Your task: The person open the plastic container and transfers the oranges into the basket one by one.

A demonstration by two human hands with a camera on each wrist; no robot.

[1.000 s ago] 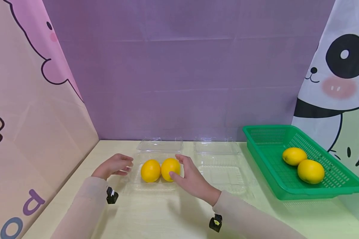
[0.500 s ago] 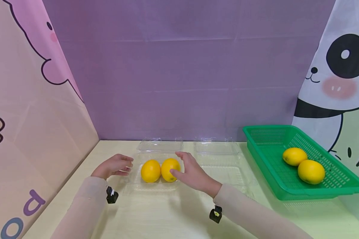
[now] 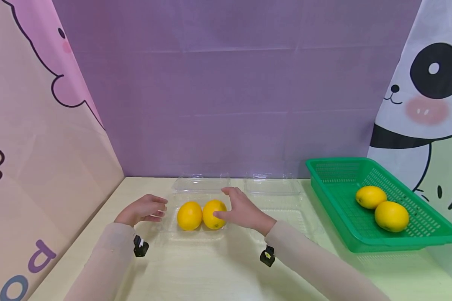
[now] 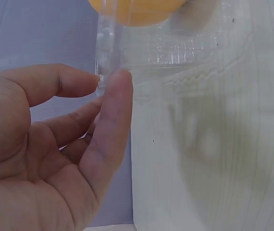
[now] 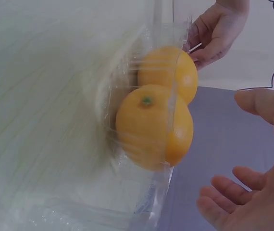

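Two oranges (image 3: 189,215) (image 5: 154,127) lie side by side in the left clear plastic box (image 3: 197,235), whose lid (image 3: 201,184) is folded back. At that box's left edge my left hand (image 3: 146,208) pinches the clear rim (image 4: 109,43) between its fingertips. My right hand (image 3: 245,211) hovers by the right-hand orange (image 3: 214,214), fingers spread and palm turned towards it. In the right wrist view a gap shows between the right fingers (image 5: 223,192) and the fruit, and nothing is in that hand.
A second clear box (image 3: 278,219) stands open on the right, with its lid (image 3: 273,186) towards the purple backdrop (image 3: 226,92). Further right, a green basket (image 3: 333,209) holds two yellow fruits (image 3: 371,197) (image 3: 391,216). Printed cloth walls flank the pale table (image 3: 196,276).
My right hand has drawn slightly up and away from the right-hand orange, its fingers further apart from the fruit. The left hand and both oranges have stayed in place.
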